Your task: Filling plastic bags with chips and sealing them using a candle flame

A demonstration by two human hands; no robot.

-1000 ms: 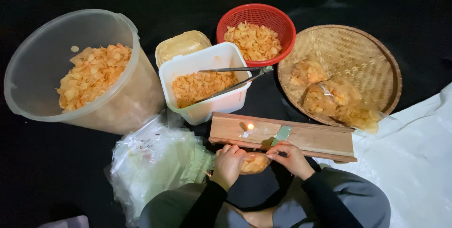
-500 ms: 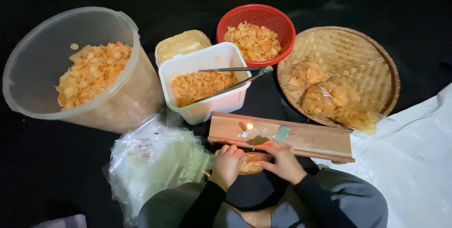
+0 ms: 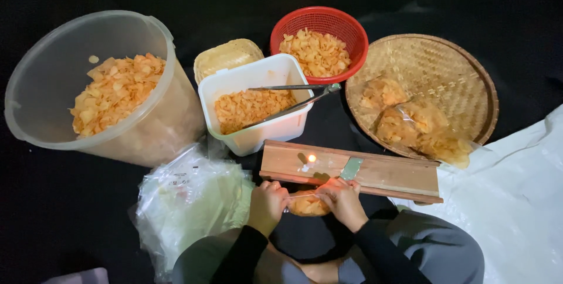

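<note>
Chips packed on a dark floor — clear tub (image 3: 88,79), woven tray (image 3: 457,67), white box (image 3: 258,102), red basket (image 3: 319,38).
Bagged chips lie on the tray; left hand (image 3: 267,205) and right hand (image 3: 342,199) pinch a small chip bag (image 3: 308,205) just below the wooden board (image 3: 352,169) — the left has shifted outward since a second ago.
</note>
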